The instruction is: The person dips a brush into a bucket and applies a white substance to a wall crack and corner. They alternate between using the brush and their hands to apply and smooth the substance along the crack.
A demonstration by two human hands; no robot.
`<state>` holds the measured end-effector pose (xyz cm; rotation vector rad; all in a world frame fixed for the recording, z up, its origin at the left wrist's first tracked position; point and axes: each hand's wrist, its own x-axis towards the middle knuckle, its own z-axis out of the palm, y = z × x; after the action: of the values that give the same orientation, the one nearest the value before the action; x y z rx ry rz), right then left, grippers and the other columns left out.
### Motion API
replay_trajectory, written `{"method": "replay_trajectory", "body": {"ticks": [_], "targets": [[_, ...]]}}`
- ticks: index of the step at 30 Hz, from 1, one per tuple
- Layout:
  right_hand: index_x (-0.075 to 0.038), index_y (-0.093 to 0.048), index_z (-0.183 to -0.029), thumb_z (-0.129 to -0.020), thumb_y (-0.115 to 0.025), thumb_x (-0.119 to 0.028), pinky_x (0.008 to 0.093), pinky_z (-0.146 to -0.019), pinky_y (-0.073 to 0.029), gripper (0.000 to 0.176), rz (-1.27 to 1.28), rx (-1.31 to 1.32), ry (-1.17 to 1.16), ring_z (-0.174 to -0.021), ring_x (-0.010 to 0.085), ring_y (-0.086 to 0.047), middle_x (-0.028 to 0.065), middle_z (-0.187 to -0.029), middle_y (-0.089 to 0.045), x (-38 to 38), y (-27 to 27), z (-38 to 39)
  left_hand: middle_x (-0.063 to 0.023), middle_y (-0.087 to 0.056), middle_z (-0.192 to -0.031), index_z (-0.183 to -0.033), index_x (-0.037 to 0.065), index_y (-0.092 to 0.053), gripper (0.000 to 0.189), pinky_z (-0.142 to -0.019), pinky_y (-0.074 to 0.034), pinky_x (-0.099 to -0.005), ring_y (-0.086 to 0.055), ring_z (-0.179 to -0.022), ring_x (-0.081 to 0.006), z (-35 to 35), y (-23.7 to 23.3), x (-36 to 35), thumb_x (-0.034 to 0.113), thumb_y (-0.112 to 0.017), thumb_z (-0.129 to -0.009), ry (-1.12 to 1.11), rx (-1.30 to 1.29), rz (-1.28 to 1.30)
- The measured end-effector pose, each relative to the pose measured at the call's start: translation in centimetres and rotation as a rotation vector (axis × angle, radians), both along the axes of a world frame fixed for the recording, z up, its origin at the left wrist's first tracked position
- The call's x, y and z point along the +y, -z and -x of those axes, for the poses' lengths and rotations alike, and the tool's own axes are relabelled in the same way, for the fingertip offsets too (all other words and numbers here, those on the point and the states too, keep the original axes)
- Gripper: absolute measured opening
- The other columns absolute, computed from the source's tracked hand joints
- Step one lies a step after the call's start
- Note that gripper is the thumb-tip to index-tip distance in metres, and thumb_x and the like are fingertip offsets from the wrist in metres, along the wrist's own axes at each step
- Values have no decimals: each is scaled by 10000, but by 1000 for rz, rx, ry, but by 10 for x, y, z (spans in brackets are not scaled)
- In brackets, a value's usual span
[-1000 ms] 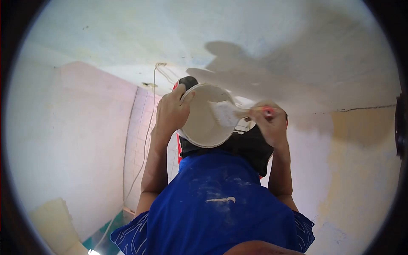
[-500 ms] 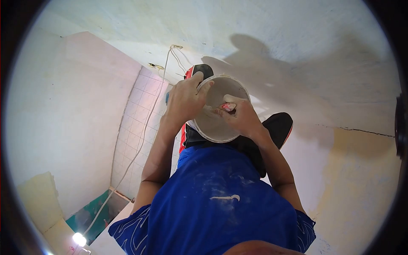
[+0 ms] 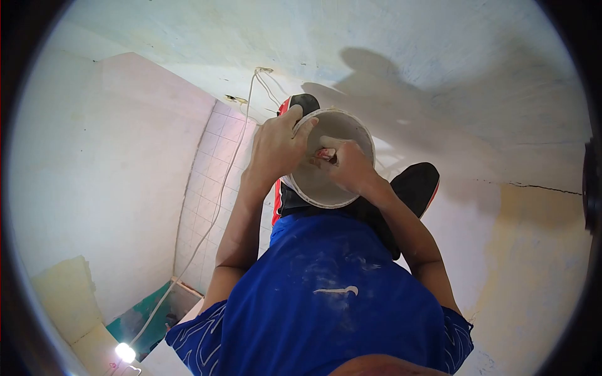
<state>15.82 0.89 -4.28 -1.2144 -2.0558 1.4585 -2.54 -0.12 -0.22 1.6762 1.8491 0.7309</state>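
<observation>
Bucket (image 3: pixel 342 125): pale, round and open-topped, held in front of the person's lap between the knees, its mouth turned up toward the viewer. Whether it rests on the legs, I cannot tell.
Handle (image 3: pixel 325 153): red and white, its end showing within the bucket's mouth; the rest of the tool is hidden.
Right hand (image 3: pixel 348 163): fingers wrapped around the handle, wrist crossing the bucket's right rim.
Left hand (image 3: pixel 282 141): clamped over the bucket's left rim, one digit showing against the inside.
Trousers (image 3: pixel 414 185): black with red edging, one knee on each side of the bucket.
Shirt (image 3: pixel 332 326): blue, with chalky smudges and a white curved mark.
Cable (image 3: pixel 233 164): white, hanging at left in front of a tiled wall (image 3: pixel 204 156) and running down to a glowing lamp (image 3: pixel 125 352).
Shadow (image 3: pixel 401 94): dark, cast on the pale surface beyond the bucket.
Crack (image 3: pixel 545 188): thin and jagged, far right, above a yellowish patch (image 3: pixel 533 244).
</observation>
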Motion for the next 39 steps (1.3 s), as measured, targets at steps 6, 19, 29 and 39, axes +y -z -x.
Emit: {"method": "replay_trajectory", "body": {"ticks": [6, 19, 29, 39], "targets": [[-39, -654, -977, -926, -700, -207, 465, -770, -520, 182, -98, -1, 4, -862, 405, -678, 205, -887, -689, -1, 10, 0, -263, -605, -704, -843, 12, -542, 378, -648, -448, -545, -604, -720, -495, 0, -1, -1, 342, -618, -1013, 5, 26, -19], [-21, -658, -891, -1002, -669, -140, 358, -713, -655, 162, 302, 672, 594, -836, 271, -777, 150, -916, -749, -6, 4, -117, -270, -549, -711, -845, -29, -547, 374, -600, -419, -476, -473, -605, -411, -9, -2, 4, 299, -637, -1003, 38, 18, -31], [-58, -693, -1054, -1051, -606, -234, 395, -839, -636, 196, 713, 1456, 870, -1010, 283, -759, 198, -1088, -758, -76, 84, -136, -266, -492, -695, -836, -36, -500, 399, -582, -404, -447, -381, -606, -360, -16, 15, 12, 309, -615, -1000, 27, 88, -1], [-114, -679, -982, -1047, -617, -187, 392, -847, -637, 116, 51, 1641, 1273, -956, 284, -768, 171, -1054, -767, -70, 107, -216, -175, -403, -628, -792, -41, -424, 407, -552, -348, -427, -345, -595, -219, -16, 22, 20, 260, -568, -1025, 110, 144, -32]]}}
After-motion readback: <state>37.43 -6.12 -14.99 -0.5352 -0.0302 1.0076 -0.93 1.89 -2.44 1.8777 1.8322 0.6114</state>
